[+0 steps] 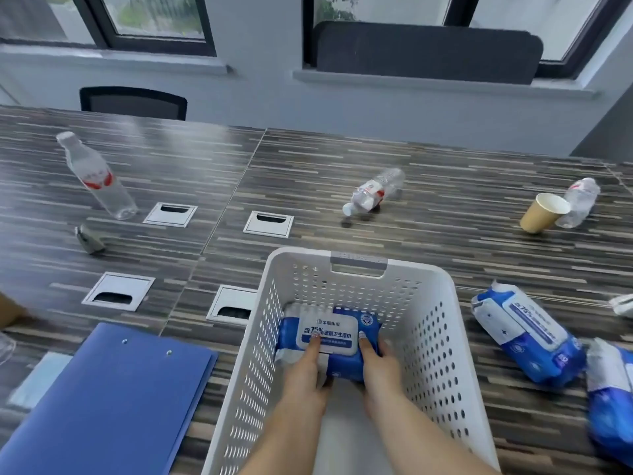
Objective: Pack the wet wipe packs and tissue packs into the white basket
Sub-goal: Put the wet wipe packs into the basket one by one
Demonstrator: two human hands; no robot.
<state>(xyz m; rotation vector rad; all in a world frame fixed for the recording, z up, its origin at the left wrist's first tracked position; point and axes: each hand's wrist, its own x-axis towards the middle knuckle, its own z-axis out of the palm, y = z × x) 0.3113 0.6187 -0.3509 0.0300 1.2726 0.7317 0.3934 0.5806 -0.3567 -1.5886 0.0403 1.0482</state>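
A white perforated basket (442, 337) stands on the striped table in front of me. Inside it, at the far left of the bottom, lies a blue wet wipe pack (329, 332) with a white lid. Both my hands are in the basket and hold this pack: my left hand (308, 368) on its near left side with a finger on the lid, my right hand (378, 365) on its near right edge. A second blue wet wipe pack (524, 334) lies on the table right of the basket, and a third (609, 399) lies at the right frame edge.
A blue clipboard folder (113, 395) lies left of the basket. Plastic bottles (96, 176) (375, 192) (580, 200) and a paper cup (543, 212) sit further back. Metal cable ports (118, 291) are set in the table. A white object (623, 305) shows at the right edge.
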